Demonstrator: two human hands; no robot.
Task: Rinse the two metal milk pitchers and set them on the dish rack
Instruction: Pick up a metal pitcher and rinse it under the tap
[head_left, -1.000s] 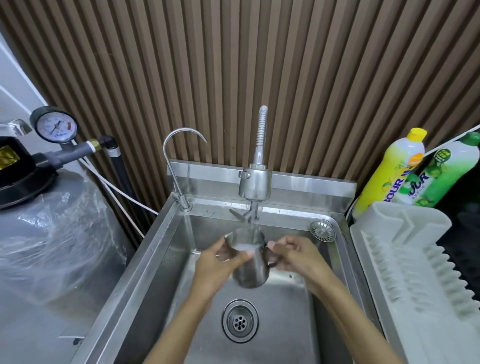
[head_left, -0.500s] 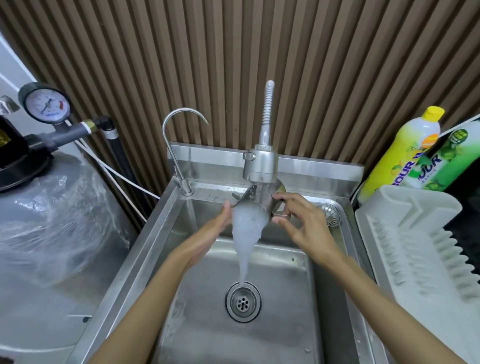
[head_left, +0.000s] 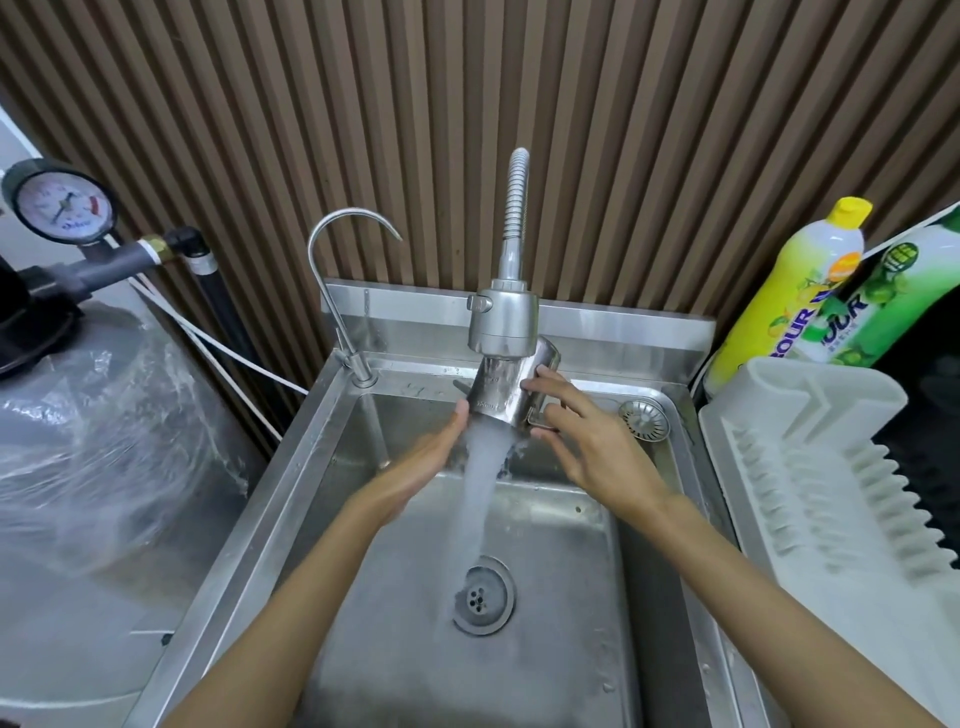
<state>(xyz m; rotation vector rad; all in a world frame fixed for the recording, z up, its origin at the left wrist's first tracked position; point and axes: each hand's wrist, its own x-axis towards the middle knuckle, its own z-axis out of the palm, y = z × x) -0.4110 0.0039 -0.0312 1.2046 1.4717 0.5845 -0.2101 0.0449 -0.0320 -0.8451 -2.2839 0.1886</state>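
Pitcher (head_left: 501, 392) is tipped mouth-down under the tap (head_left: 503, 325), over the back of the sink (head_left: 291, 467). Water pours out of it toward the drain (head_left: 483, 597).

Right hand (head_left: 582, 441): fingers curled onto the pitcher's side and handle, closed on it. Left hand (head_left: 423, 462): open, flat, only its fingertips (head_left: 460, 410) touching the rim; not gripping.

I see one pitcher only; the second is not in view. Rack (head_left: 810, 483) sits just right of the sink, nothing on it.

Risks, my judgement:
- Wet steel held by one hand. If the flow pushes or the fingers slide, the pitcher drops into the basin.
- The pitcher's base is tight against the tap head. Lifting before pulling clear could knock the two together.
- Flow is heavy. Tilting the mouth upward under it may throw spray over the sink edge.
- Carrying to the rack undrained would drip along the rim.
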